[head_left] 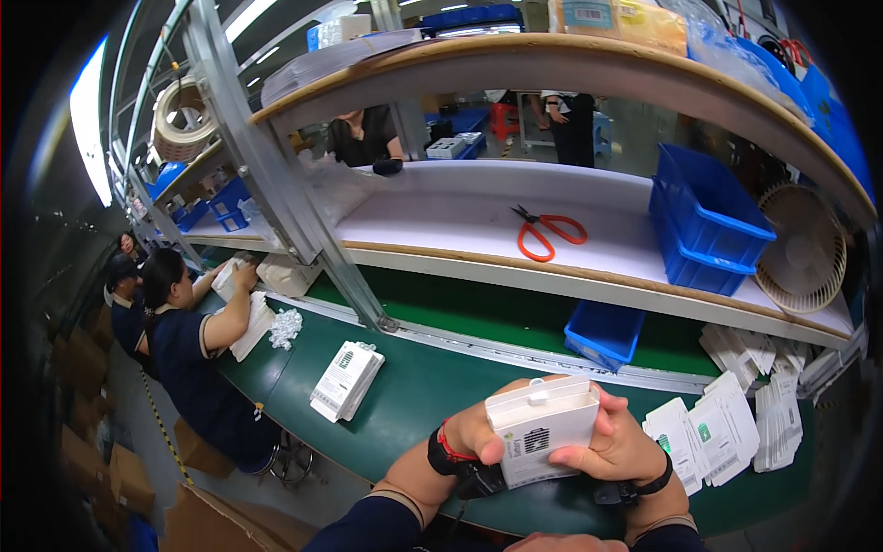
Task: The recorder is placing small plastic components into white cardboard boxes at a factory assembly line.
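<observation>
Between my two hands, above the green bench, I hold a white carton (541,453) with dark and green print on its front. Its top end faces up, and a flap with a small tab stands raised there. My left hand (476,431) is closed on the carton's left side, thumb on the front. On the opposite side my right hand (622,447) grips it, with the thumb across the front face. Close to my right forearm lie fanned flat white cartons (727,431). Farther left on the bench is a stack of similar white cartons (346,379).
A white shelf (441,213) crosses behind the bench, carrying red-handled scissors (549,230), stacked blue bins (704,225) and a fan (802,247). Below it sits a blue tray (604,333). At left, a co-worker (207,368) handles white items near a small white heap (286,328).
</observation>
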### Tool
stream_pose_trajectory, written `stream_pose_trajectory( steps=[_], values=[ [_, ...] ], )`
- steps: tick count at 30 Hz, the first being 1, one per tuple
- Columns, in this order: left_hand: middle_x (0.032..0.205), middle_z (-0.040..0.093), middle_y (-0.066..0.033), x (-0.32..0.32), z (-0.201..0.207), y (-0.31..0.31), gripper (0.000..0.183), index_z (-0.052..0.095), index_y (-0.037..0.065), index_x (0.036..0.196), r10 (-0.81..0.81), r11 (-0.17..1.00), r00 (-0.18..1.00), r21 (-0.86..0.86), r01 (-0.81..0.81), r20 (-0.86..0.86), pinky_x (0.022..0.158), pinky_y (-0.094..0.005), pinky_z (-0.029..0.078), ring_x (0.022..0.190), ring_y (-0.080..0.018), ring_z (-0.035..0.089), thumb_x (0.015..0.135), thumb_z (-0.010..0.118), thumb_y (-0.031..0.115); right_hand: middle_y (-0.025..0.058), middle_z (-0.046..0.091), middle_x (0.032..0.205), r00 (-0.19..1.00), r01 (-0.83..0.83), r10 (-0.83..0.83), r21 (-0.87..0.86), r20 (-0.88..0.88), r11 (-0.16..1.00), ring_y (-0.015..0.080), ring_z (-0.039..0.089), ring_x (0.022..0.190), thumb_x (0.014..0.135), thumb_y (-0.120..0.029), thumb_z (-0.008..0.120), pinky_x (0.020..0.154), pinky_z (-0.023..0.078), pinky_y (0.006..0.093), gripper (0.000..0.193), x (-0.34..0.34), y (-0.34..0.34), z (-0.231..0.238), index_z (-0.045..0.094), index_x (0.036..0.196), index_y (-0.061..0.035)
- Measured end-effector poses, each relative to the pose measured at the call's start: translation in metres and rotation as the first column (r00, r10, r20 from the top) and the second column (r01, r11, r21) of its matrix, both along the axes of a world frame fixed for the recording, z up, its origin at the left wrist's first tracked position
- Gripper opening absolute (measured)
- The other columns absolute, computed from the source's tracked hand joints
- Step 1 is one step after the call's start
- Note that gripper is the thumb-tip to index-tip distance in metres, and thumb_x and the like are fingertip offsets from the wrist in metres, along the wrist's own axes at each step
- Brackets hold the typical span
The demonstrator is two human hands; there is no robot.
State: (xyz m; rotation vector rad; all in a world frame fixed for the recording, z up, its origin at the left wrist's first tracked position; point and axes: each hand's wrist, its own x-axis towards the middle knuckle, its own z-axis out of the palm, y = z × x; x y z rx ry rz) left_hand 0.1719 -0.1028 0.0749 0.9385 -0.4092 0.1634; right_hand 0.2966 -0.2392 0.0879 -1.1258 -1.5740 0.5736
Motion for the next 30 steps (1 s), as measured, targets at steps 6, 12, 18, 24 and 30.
stream_pose_trajectory(
  steps=[6,12,18,24,30],
  values=[
    [0.121,0.060,-0.0174,-0.004,-0.003,0.003,0.061,0.055,-0.002,0.124,0.466,0.833,0.882,0.299,-0.465,0.073,0.098,-0.0381,0.041,0.110,-0.0276,0.058,0.086,0.068,0.043,0.0163,0.069,0.090,0.976,0.063,-0.077,0.078,0.204,0.995,0.0297,0.067,0.081,0.084,-0.016,0.066,0.078,0.051,0.0339,0.022,0.022,-0.009,-0.002,0.067,0.097,0.0030],
    [0.099,0.067,-0.0204,0.002,0.016,0.003,0.029,0.067,-0.006,0.097,0.439,0.533,0.826,0.638,-0.556,0.353,0.090,-0.0381,0.046,0.093,-0.0345,0.064,0.093,0.058,0.022,0.0150,0.071,0.092,0.953,0.261,-0.236,0.116,-0.190,0.958,0.0238,0.068,0.081,0.090,-0.010,0.061,0.074,0.051,0.0314,0.018,0.019,-0.008,0.000,0.068,0.095,0.0058],
    [0.107,0.066,-0.0233,0.001,0.017,-0.001,0.023,0.065,-0.009,0.101,0.517,0.509,0.770,0.589,-0.628,0.374,0.090,-0.0378,0.046,0.097,-0.0336,0.064,0.094,0.054,0.010,0.0153,0.071,0.093,0.988,0.115,-0.111,0.031,-0.105,0.993,0.0249,0.068,0.083,0.090,-0.014,0.062,0.075,0.052,0.0316,0.021,0.023,-0.009,0.001,0.068,0.099,0.0047],
    [0.103,0.067,-0.0219,0.000,0.010,0.003,0.028,0.064,-0.008,0.103,0.534,0.446,0.719,0.575,-0.686,0.445,0.082,-0.0362,0.050,0.091,-0.0306,0.066,0.095,0.056,0.018,0.0179,0.070,0.095,0.980,0.150,-0.153,-0.029,-0.125,0.988,0.0291,0.069,0.084,0.087,-0.010,0.064,0.077,0.052,0.0326,0.020,0.012,-0.010,0.004,0.067,0.099,0.0048],
    [0.095,0.067,-0.0173,-0.005,0.011,0.011,0.034,0.062,-0.007,0.104,0.595,0.492,0.719,0.544,-0.680,0.361,0.075,-0.0322,0.050,0.087,-0.0226,0.065,0.097,0.054,0.025,0.0195,0.069,0.085,0.989,0.112,-0.110,-0.023,0.098,0.993,0.0353,0.068,0.075,0.080,-0.017,0.072,0.069,0.054,0.0355,0.023,0.012,-0.003,0.001,0.069,0.088,0.0043]
  ],
)
